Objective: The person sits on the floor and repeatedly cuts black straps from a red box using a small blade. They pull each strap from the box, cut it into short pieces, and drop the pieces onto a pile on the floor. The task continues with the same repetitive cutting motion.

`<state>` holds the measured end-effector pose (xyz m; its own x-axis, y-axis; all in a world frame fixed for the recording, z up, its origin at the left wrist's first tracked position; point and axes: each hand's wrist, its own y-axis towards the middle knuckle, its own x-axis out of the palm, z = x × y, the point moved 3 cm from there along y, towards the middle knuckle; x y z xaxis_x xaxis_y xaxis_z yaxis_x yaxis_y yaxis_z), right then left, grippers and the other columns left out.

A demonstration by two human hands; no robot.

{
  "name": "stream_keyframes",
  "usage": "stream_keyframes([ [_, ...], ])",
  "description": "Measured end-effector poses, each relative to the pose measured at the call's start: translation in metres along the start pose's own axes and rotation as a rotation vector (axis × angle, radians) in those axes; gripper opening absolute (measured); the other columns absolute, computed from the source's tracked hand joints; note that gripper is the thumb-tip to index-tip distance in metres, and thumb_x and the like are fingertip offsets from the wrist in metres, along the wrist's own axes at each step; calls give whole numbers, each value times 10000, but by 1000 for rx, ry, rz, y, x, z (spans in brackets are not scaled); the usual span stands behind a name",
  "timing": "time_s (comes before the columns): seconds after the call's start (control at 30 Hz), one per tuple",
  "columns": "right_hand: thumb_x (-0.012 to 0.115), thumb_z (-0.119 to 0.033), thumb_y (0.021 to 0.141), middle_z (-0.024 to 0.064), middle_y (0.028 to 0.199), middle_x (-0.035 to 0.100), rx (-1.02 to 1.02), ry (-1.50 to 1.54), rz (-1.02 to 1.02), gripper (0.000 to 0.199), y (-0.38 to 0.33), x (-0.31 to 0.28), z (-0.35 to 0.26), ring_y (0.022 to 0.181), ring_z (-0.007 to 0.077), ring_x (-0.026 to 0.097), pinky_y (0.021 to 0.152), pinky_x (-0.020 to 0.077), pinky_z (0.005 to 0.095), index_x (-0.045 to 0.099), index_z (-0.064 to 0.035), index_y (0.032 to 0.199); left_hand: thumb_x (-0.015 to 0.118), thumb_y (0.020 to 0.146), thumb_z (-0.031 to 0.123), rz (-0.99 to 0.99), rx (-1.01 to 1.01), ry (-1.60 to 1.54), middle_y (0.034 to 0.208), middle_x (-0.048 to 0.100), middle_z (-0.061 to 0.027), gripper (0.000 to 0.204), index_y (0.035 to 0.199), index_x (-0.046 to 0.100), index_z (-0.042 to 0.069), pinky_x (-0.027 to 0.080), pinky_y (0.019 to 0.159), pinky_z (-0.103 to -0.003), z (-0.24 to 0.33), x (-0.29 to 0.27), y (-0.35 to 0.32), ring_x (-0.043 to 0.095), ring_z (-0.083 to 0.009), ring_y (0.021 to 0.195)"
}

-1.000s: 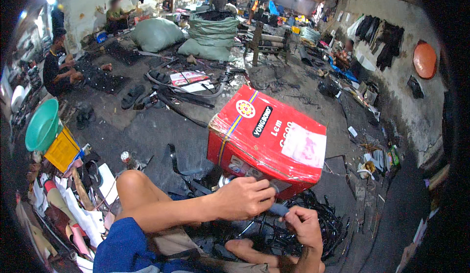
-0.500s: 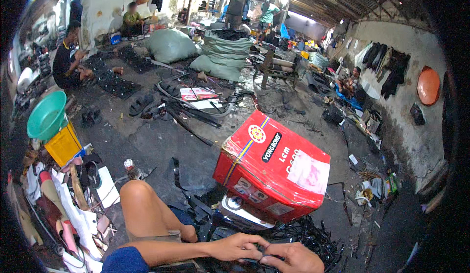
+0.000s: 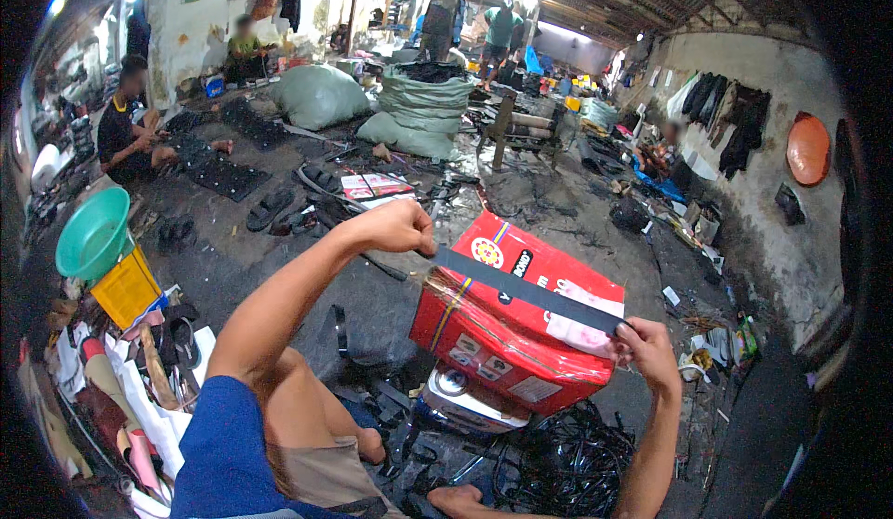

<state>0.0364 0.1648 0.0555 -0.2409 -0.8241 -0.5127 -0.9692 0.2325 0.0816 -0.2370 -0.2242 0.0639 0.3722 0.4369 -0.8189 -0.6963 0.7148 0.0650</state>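
Note:
A flat black strip is stretched taut between my two hands, slanting down to the right. My left hand is closed on its upper left end. The other end is pinched between thumb and fingers of my right hand. The strip crosses in front of the top of a red cardboard box; I cannot tell whether it touches the box. That box sits tilted on a smaller white and dark blue box. A tangle of shiny black strips lies on the floor below my right hand.
Left of my knee is a pile of material scraps, by a yellow crate with a green basin on it. Black sandals lie ahead. Full sacks stand farther off. Several people sit or stand around the workshop.
Both hands were together low near my lap. Now they have risen and spread apart, left hand up and leftward, right hand up and rightward, with the black strip drawn out between them.

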Motion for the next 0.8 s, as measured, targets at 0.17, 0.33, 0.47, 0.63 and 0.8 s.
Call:
stream_keyframes([
  [0.17,750,-166,870,154,884,769,-114,-512,195,229,23,32,12,771,266,733,745,568,387,764,3,1024,682,764,84,538,448,66,1204,619,-218,316,1070,708,10,480,1007,-504,104,84,51,571,-383,1213],
  [0.33,773,-182,827,183,860,753,-53,-636,373,276,17,52,-3,810,354,740,756,570,454,727,-91,1084,710,820,131,162,512,-364,1146,673,-236,408,1209,647,25,528,956,-483,164,207,72,651,-392,1123],
  [0.47,779,-195,820,161,860,745,-15,-702,423,232,-2,46,-14,823,355,728,752,559,466,739,-122,1036,706,815,122,213,490,-481,1017,708,-232,303,1091,679,-2,549,890,-480,171,223,80,688,-403,1013],
  [0.63,777,-206,825,94,906,695,-183,-773,464,152,-11,40,-7,839,329,695,749,547,433,771,-139,962,693,826,125,234,563,-402,993,667,-212,215,1007,719,12,533,867,-489,173,226,78,662,-410,982],
  [0.8,773,-199,834,88,898,668,-257,-835,446,160,-14,43,-15,833,313,686,747,543,417,786,-130,978,696,834,130,231,543,-407,1013,634,-192,184,974,749,22,523,863,-485,171,225,75,649,-395,990],
])
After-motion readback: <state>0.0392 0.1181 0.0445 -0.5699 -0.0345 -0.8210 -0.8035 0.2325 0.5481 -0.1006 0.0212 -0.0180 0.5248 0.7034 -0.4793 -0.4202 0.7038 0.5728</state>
